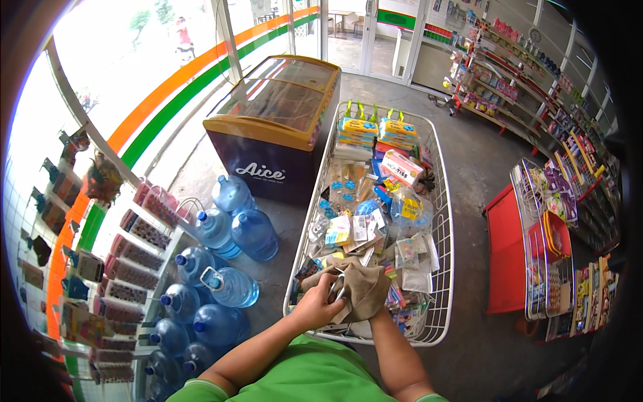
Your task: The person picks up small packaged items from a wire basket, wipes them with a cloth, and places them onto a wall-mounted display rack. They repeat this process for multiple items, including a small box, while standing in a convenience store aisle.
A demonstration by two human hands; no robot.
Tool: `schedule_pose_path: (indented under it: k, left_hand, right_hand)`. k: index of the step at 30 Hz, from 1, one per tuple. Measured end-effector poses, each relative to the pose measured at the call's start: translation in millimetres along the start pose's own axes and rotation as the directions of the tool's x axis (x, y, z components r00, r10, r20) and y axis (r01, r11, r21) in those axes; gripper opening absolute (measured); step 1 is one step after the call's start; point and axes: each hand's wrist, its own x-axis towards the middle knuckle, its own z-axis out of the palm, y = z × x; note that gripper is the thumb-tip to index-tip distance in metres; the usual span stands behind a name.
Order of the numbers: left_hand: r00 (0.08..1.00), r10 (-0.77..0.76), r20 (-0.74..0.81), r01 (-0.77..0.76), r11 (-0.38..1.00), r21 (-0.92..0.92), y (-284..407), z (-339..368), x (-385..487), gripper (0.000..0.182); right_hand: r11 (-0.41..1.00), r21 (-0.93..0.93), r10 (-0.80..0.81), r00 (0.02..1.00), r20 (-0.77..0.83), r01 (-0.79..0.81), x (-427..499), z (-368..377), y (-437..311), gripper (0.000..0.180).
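Observation:
My left hand point(319, 303) grips a thin, pale looped piece point(337, 287), which looks like bent metal, against a brown cloth item point(365, 289). My right hand point(378, 317) is mostly covered by that cloth and supports it from the right; its fingers are hidden. Both hands are over the near end of a white wire basket point(448, 281). Beyond them in the basket lie carded packets point(357, 232), small clear bags point(408, 253), a clear plastic package with a yellow label point(408, 208) and a pink-and-white tissue pack point(402, 167).
Several blue water bottles point(255, 236) crowd the floor at left. Past them is a chest freezer point(266, 171) with a glass top. Hanging goods point(135, 259) line the left side. A red stand point(502, 251) and stocked shelves point(502, 90) are at right, glass doors point(374, 40) behind.

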Motion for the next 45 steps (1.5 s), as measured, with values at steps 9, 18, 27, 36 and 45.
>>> schedule_pose_path:
  k: [9, 18, 27, 36, 45]
  left_hand:
    - [0.998, -0.056, -0.014, 0.057, 0.998, 0.01, 6, -1, -3, 0.059]
    - [1.0, -0.015, 0.015, 0.015, 1.0, 0.006, 0, -1, 0, 0.06]
    - [0.967, 0.001, 0.253, 0.157, 0.782, -0.603, -28, 1, 9, 0.045]
    - [0.942, -0.173, 0.288, 0.273, 0.894, -0.356, -41, 5, 14, 0.036]
    - [0.954, 0.156, -0.255, -0.147, 0.988, 0.052, -18, 4, 5, 0.039]
  right_hand:
    - [0.898, 0.428, -0.03, 0.984, -0.175, 0.104, 6, -10, -15, 0.029]
    - [0.981, 0.18, -0.023, 0.975, -0.221, 0.064, 8, 10, -8, 0.031]
    - [0.106, 0.963, 0.388, 0.902, 0.189, -0.247, 7, -3, -21, 0.052]
    - [0.995, 0.1, -0.027, 1.0, 0.016, 0.025, -9, 11, 12, 0.03]
    - [0.939, 0.18, -0.249, 0.939, -0.238, 0.295, 8, 7, -19, 0.04]
